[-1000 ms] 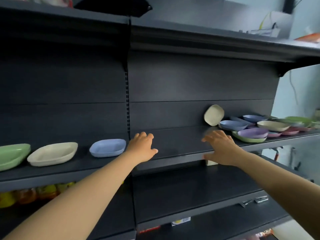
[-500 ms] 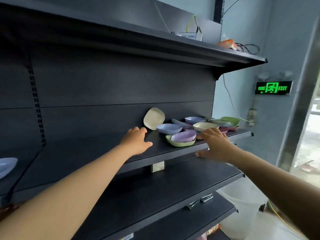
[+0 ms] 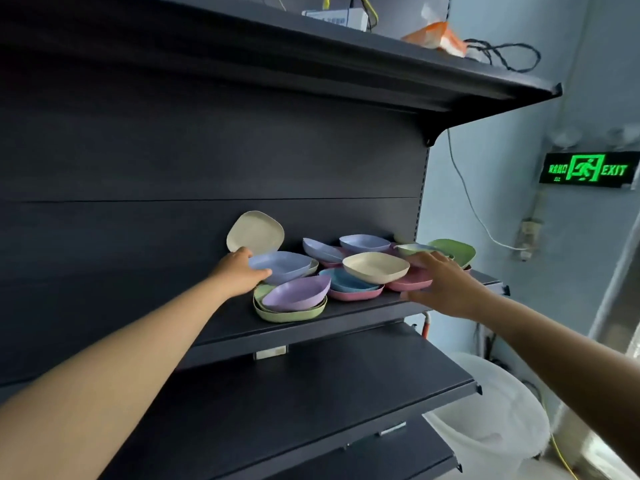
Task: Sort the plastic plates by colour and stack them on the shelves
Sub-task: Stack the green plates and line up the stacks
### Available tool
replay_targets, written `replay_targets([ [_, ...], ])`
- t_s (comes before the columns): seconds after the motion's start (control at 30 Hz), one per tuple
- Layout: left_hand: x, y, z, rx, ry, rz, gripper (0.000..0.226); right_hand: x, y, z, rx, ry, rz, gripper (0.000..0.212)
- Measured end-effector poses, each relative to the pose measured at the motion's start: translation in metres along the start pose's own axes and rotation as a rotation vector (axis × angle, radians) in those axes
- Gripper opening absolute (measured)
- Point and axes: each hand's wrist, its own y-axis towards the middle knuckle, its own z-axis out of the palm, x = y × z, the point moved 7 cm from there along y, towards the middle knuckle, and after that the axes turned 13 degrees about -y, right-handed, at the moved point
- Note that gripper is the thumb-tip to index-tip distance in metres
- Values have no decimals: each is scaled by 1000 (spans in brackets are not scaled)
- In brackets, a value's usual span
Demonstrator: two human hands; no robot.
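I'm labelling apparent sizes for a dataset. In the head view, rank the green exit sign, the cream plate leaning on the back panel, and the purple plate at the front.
Largest to smallest:
1. exit sign
2. purple plate
3. leaning cream plate
The plates look close, and the purple one is nearer the camera, so their order is unsure.

Both arms are stretched out to a dark metal shelf (image 3: pixel 349 315) with a messy pile of pastel plastic plates on it; the left hand (image 3: pixel 239 271) has its fingers at the near rim of a pale blue plastic plate (image 3: pixel 282 265), right below a cream squarish plastic plate (image 3: pixel 255 233) leaning upright on the back panel. The right hand (image 3: pixel 441 284) is spread flat at the shelf's front edge, touching a pink plastic plate (image 3: pixel 408 283) that sits under a cream bowl-like plate (image 3: pixel 375 266); a lilac plate (image 3: pixel 296 292) is nested in a green plate (image 3: pixel 289 315) up front, and a green lit exit sign (image 3: pixel 588 168) glows on the wall to the right.
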Motion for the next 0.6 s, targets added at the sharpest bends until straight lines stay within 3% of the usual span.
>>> replay_targets([
  [0.13, 5, 43, -8, -94, -24, -44, 68, -28, 40, 17, 77, 133, -4, 56],
  [0.2, 9, 63, -14, -138, -15, -54, 67, -36, 63, 30, 128, 144, -35, 64],
  [0.3, 14, 92, -21, -159, 35, -47, 62, -69, 120, 69, 203, 140, -46, 94],
  [0.37, 19, 115, -24, -147, 76, -43, 69, -63, 145, 74, 237, 86, -63, 92],
  [0.47, 33, 150, -26, -162, 63, -81, 78, -54, 177, 78, 263, 64, -48, 66],
  [0.6, 56, 187, -22, -190, 68, -140, 88, -64, 228, 103, 345, -10, -41, 91],
])
